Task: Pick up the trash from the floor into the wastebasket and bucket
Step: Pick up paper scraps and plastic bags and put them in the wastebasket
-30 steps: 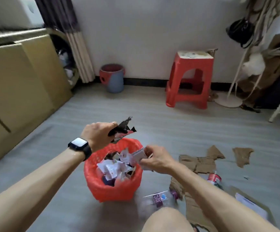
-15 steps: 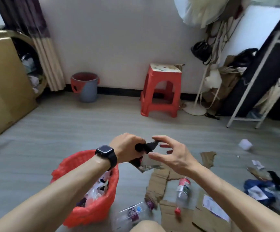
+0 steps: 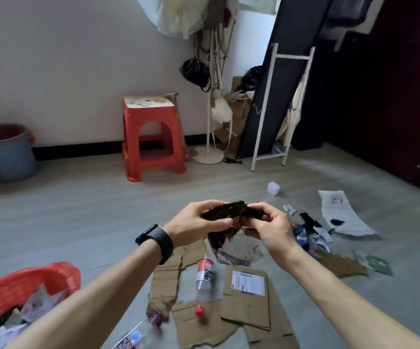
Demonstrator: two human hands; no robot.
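- Near on the left, the red wastebasket (image 3: 27,280) is full of paper scraps.
- Flat cardboard pieces (image 3: 249,303) and a plastic bottle (image 3: 203,275) with a red cap lie on the floor under the arms.
- The left hand (image 3: 193,222) and right hand (image 3: 271,227) are both closed on a dark crumpled wrapper (image 3: 229,212), held up between them.
- More paper trash (image 3: 342,212) lies to the right.
- Far off, a red stool (image 3: 151,137) stands by the wall, and the blue bucket (image 3: 10,152) sits far left.
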